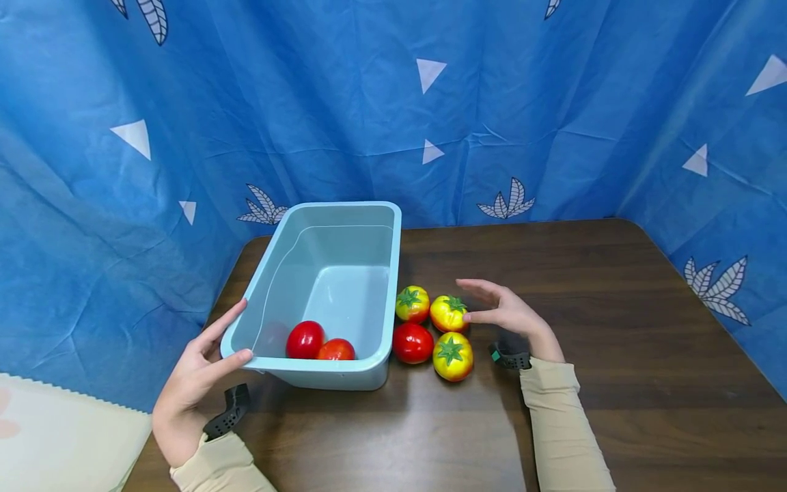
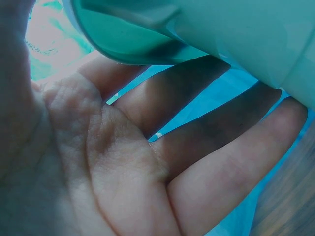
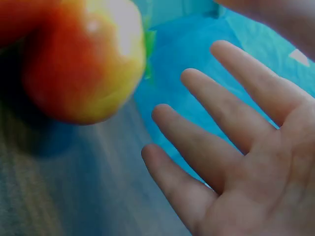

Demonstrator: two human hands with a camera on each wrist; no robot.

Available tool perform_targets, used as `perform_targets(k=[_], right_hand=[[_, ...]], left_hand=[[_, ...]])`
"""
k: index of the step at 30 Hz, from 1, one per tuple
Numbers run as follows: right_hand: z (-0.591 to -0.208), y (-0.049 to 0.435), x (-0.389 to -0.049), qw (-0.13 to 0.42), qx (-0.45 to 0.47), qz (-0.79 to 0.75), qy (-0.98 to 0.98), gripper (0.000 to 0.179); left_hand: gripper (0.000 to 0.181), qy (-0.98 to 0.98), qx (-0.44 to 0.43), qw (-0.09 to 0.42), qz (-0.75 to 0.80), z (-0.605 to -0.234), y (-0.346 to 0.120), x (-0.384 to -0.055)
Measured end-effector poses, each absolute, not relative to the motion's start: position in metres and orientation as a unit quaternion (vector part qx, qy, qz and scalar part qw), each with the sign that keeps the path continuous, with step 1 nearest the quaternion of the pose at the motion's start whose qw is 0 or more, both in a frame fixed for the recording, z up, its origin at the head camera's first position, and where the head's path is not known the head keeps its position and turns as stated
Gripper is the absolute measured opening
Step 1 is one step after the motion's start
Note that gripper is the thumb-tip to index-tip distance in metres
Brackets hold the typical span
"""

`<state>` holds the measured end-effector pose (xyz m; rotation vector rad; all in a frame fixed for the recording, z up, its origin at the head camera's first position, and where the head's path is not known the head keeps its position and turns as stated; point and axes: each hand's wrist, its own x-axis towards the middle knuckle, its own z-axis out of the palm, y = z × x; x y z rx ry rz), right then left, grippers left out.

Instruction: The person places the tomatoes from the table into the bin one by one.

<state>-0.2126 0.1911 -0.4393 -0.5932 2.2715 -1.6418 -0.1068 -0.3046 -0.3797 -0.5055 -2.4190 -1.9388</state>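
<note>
A light blue plastic bin [image 1: 363,377] stands left of centre in the head view, two red tomatoes [image 1: 305,339] inside at its near end. My left hand [image 1: 192,376] grips its near left corner, thumb over the front rim and fingers along the left side. In the left wrist view those fingers [image 2: 231,169] lie against the bin's outer wall. Right of the bin sit one red tomato [image 1: 413,343] and three yellow-red ones with green leaf tops. Fingers spread, my right hand [image 1: 507,311] reaches beside the rear right yellow-red tomato [image 1: 449,314], its thumb tip at the edge.
Dark wood table [image 1: 615,307] lies under everything. A blue patterned curtain [image 1: 381,102] hangs behind and along both sides. At the lower left is a pale cloth [image 1: 61,437] with a scalloped edge.
</note>
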Motion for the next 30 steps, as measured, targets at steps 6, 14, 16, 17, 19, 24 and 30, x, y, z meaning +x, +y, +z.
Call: perform_targets(k=[6,14,16,17,19,24,30], right_hand=[[-0.450,0.190,-0.217,0.155,-0.198,-0.575,0.778,0.066],[-0.460,0.186,-0.221,0.163,-0.195,-0.578,0.776,0.068],[-0.462,0.185,-0.222,0.163,-0.193,-0.575,0.778,0.067],[-0.464,0.185,-0.222,0.164,-0.194,-0.574,0.779,0.067],[-0.465,0.183,-0.223,0.167,-0.192,-0.572,0.780,0.065],[-0.465,0.181,-0.222,0.172,-0.187,-0.563,0.786,0.064],[-0.440,0.175,-0.210,0.180,-0.168,-0.555,0.795,0.063]], left_hand=[[0.071,-0.772,-0.162,0.002,-0.614,-0.379,-0.305,-0.107],[0.071,-0.780,-0.150,0.002,-0.608,-0.379,-0.305,-0.107],[0.071,-0.782,-0.146,0.002,-0.606,-0.379,-0.305,-0.107],[0.071,-0.783,-0.145,0.002,-0.605,-0.379,-0.305,-0.107],[0.072,-0.784,-0.140,0.002,-0.605,-0.379,-0.305,-0.107],[0.072,-0.785,-0.137,0.001,-0.604,-0.379,-0.305,-0.107],[0.072,-0.782,-0.139,-0.001,-0.608,-0.380,-0.305,-0.107]])
